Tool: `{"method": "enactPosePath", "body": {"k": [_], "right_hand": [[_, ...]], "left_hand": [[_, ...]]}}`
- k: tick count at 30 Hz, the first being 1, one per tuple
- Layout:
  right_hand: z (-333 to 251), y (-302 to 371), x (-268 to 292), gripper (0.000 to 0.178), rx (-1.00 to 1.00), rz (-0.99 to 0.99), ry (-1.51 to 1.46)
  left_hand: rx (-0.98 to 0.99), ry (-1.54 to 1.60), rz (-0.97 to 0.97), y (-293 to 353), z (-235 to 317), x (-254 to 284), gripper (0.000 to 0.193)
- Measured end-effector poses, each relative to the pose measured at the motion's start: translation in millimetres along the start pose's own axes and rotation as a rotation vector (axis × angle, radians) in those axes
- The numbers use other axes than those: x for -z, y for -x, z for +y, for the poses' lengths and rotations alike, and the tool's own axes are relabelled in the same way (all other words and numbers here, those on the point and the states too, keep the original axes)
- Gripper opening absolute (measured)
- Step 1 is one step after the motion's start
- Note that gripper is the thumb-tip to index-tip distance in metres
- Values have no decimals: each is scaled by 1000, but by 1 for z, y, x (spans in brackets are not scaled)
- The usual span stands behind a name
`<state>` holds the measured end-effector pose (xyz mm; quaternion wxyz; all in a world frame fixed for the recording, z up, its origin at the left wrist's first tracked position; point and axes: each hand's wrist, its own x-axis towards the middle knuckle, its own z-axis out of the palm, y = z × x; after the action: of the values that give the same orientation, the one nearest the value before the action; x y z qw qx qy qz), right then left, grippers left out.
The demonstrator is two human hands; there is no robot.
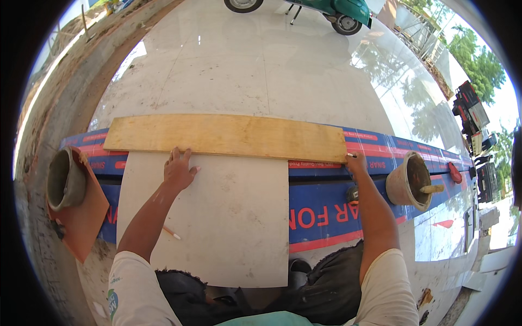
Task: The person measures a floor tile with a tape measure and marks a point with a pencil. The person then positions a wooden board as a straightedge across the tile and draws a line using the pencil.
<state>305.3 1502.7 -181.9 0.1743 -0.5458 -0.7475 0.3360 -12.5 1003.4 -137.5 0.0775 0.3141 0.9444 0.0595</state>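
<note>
A long, pale-yellow wooden board lies crosswise over the far end of a large off-white tile. My left hand rests at the board's near edge, fingers spread and the thumb out over the tile. At the board's right end, my right hand is closed around a thin white-tipped stick; most of it is hidden by the fingers. Near my left forearm, a pencil-like stick lies on the tile. Under the tile are blue and red printed cardboard sheets.
A bucket stands at left on a reddish-brown panel. Another bucket, with a wooden handle sticking out, stands right of my right forearm. A tape measure lies beside that forearm. Farther off, a green scooter stands on glossy flooring.
</note>
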Motion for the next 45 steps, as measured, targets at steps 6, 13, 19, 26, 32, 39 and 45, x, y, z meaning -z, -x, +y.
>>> {"method": "enactPosePath", "body": {"k": [6,13,19,26,32,39,45], "right_hand": [[11,-13,-2,18,26,55,37],[-17,11,-5,21,-90,-30,-51],[-2,-1,7,25,-60,-12,30],[1,-1,3,27,-22,44,20],[-11,12,-3,23,13,17,91],[5,2,0,19,49,-2,15],[2,-2,3,22,91,45,76]], "left_hand": [[-3,15,2,-3,3,-1,69],[20,-6,20,2,-5,-3,72],[3,5,7,-2,6,-1,71],[8,6,3,-2,5,-1,70],[16,-5,5,4,0,2,69],[22,9,-9,1,8,3,69],[21,42,-20,-2,0,-2,70]]}}
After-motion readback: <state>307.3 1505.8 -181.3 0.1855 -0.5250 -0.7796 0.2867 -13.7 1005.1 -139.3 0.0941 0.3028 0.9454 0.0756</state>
